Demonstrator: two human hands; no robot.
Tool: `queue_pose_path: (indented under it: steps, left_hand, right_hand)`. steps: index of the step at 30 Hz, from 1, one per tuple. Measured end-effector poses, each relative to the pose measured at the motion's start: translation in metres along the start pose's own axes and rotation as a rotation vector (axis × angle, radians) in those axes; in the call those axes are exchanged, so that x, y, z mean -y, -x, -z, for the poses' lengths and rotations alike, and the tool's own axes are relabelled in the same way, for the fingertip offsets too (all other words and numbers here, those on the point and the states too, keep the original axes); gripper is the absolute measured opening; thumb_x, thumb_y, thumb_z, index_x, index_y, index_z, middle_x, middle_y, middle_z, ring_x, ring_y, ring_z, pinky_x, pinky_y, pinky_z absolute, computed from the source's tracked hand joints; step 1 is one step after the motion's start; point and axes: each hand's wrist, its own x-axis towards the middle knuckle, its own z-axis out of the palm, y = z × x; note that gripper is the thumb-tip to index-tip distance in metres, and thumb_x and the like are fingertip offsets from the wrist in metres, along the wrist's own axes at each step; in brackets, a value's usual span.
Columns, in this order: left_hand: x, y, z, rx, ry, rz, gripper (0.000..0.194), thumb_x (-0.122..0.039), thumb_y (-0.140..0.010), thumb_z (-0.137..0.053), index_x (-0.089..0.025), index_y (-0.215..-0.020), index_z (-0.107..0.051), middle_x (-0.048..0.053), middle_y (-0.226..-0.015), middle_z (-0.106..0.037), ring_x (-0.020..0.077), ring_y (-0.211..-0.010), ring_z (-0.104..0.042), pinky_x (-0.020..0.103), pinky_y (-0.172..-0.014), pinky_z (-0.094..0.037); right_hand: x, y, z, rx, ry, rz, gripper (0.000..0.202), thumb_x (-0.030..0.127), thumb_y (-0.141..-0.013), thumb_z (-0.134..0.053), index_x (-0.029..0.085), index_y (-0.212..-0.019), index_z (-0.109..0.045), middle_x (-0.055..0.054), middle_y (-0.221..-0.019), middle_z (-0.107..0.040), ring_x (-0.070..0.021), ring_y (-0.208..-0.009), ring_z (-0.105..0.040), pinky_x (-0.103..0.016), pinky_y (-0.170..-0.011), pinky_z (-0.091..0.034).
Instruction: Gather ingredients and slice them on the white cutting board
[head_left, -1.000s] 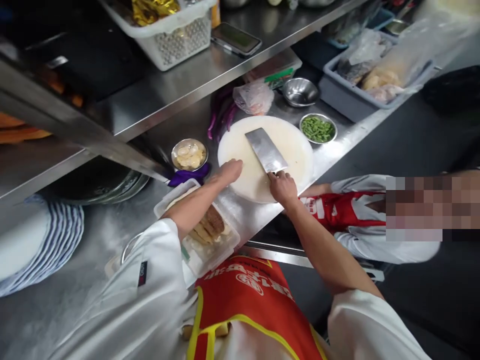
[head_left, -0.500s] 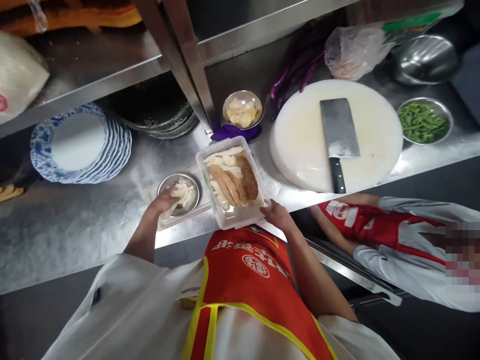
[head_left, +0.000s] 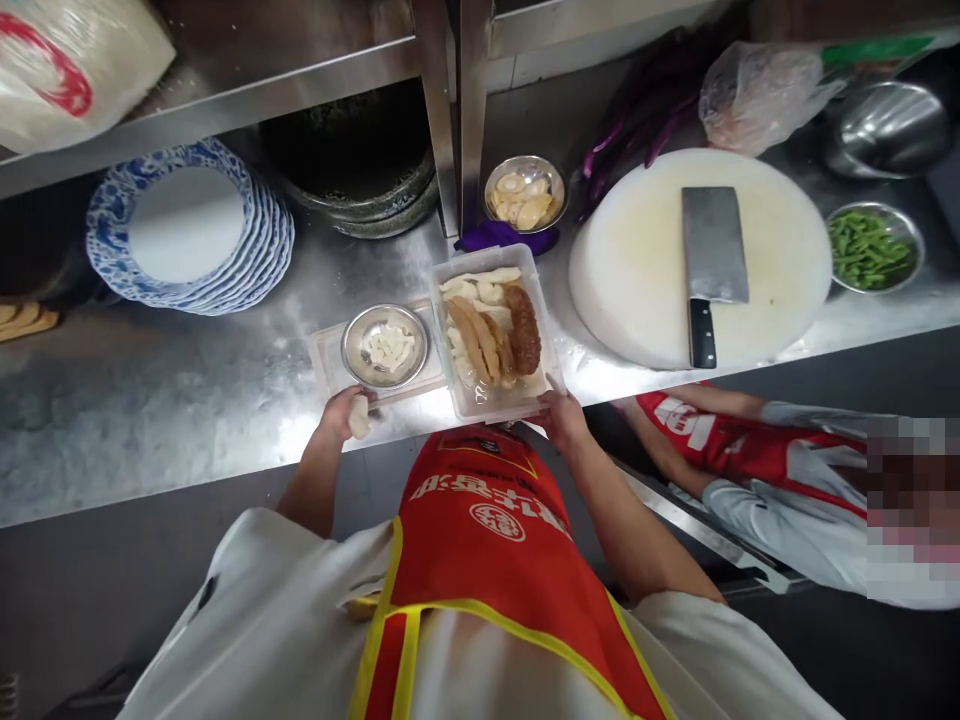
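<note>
My left hand [head_left: 341,412] is closed on a pale white piece of food [head_left: 360,417] at the counter's front edge. Just above that hand, a small steel bowl [head_left: 421,362] holds white shredded pieces [head_left: 390,345]. The bowl sits on a flat, pale rectangular lid or tray [head_left: 328,362]. To its right is a clear plastic container [head_left: 487,410] with white pieces, tan strips [head_left: 469,335] and a brown bumpy length of food [head_left: 523,330] in liquid. My right hand [head_left: 564,420] grips the container's near right corner, its fingertips partly hidden.
A round white chopping board [head_left: 622,290] with a cleaver [head_left: 712,245] stands right, beside a bowl of cut greens [head_left: 870,245]. Sliced pieces fill another bowl [head_left: 525,195] behind. Stacked blue-rimmed plates [head_left: 187,225] stand left, under a steel shelf [head_left: 300,85]. A co-worker [head_left: 757,470] is at right.
My left hand has come out of the steel bowl toward the counter edge with a white piece in it. My right hand stays at the container's corner. The view has shifted.
</note>
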Motion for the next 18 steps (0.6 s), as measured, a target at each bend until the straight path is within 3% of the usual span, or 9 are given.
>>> queue_pose_path:
  steps: [2,4,9,12,15,18]
  left_hand:
    - [-0.007,-0.011,0.002,0.038,-0.05,-0.059,0.028,-0.041,-0.067,-0.059,-0.017,-0.081,-0.061,0.008,-0.078,-0.07,0.0228,-0.069,-0.067,0.032,-0.058,-0.055]
    - [-0.016,-0.024,0.014,-0.034,-0.177,-0.159,0.027,-0.042,-0.072,-0.056,-0.017,-0.083,-0.06,0.01,-0.082,-0.071,0.024,-0.077,-0.069,0.033,-0.064,-0.057]
    - [-0.052,-0.06,0.076,-0.318,-0.556,-0.331,0.034,-0.038,-0.074,-0.066,-0.019,-0.1,-0.059,0.013,-0.103,-0.071,0.0332,-0.112,-0.064,0.044,-0.096,-0.052]
    - [-0.085,-0.082,0.103,-0.367,-0.966,-0.514,0.047,-0.042,-0.083,-0.063,-0.017,-0.122,-0.059,0.019,-0.122,-0.067,0.0364,-0.118,-0.063,0.051,-0.103,-0.048]
    - [-0.131,-0.111,0.097,-0.197,-1.274,-0.755,0.054,-0.038,-0.088,-0.058,-0.018,-0.138,-0.055,0.021,-0.141,-0.058,0.0381,-0.121,-0.062,0.052,-0.103,-0.049]
    - [-0.174,-0.138,0.061,0.156,-1.527,-0.969,0.055,-0.03,-0.085,-0.061,-0.025,-0.139,-0.057,0.015,-0.15,-0.054,0.0361,-0.125,-0.061,0.047,-0.105,-0.048]
  right_hand:
    - [-0.007,0.005,-0.003,-0.034,-0.028,0.039,0.051,0.007,-0.065,-0.055,0.017,-0.115,-0.059,0.01,-0.052,-0.044,-0.0095,-0.042,-0.047,-0.026,-0.047,-0.057]
    - [-0.019,0.012,-0.006,-0.086,-0.066,0.058,0.055,0.007,-0.062,-0.053,0.016,-0.116,-0.06,0.011,-0.05,-0.041,-0.0086,-0.039,-0.043,-0.024,-0.045,-0.055]
    - [-0.076,0.041,-0.015,-0.199,-0.194,0.09,0.066,0.01,-0.057,-0.058,0.017,-0.122,-0.063,0.006,-0.063,-0.058,-0.0104,-0.047,-0.055,-0.021,-0.043,-0.054]
    - [-0.118,0.071,-0.026,-0.244,-0.295,0.106,0.071,0.011,-0.054,-0.062,0.018,-0.125,-0.064,0.005,-0.07,-0.063,-0.0095,-0.048,-0.054,-0.021,-0.043,-0.052]
    - [-0.158,0.106,-0.041,-0.305,-0.353,0.093,0.074,0.013,-0.055,-0.063,0.021,-0.128,-0.064,0.006,-0.067,-0.061,-0.009,-0.044,-0.049,-0.019,-0.038,-0.045]
    - [-0.192,0.138,-0.052,-0.374,-0.398,0.069,0.071,0.015,-0.056,-0.061,0.025,-0.126,-0.066,0.007,-0.061,-0.056,-0.0097,-0.043,-0.046,-0.019,-0.037,-0.042]
